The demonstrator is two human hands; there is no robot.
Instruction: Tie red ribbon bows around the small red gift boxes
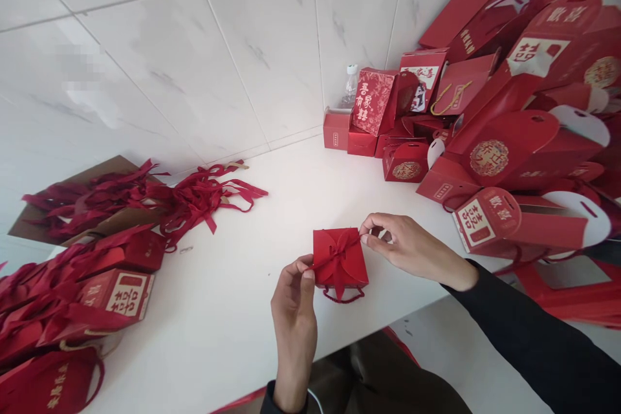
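Note:
A small red gift box (339, 260) sits on the white table (233, 291) near its front edge, with a red ribbon (338, 252) tied across its top. My left hand (294, 310) pinches the ribbon's left end beside the box. My right hand (405, 247) pinches the ribbon's right end at the box's upper right corner. Both hands pull the ribbon outward. A red cord loop hangs from the front of the box.
A heap of red gift boxes and bags (509, 123) fills the right side of the table. A clear plastic bottle (349, 85) stands by the wall. Loose red ribbons (194, 197) and finished boxes (116, 291) lie at the left. A tiled wall runs behind.

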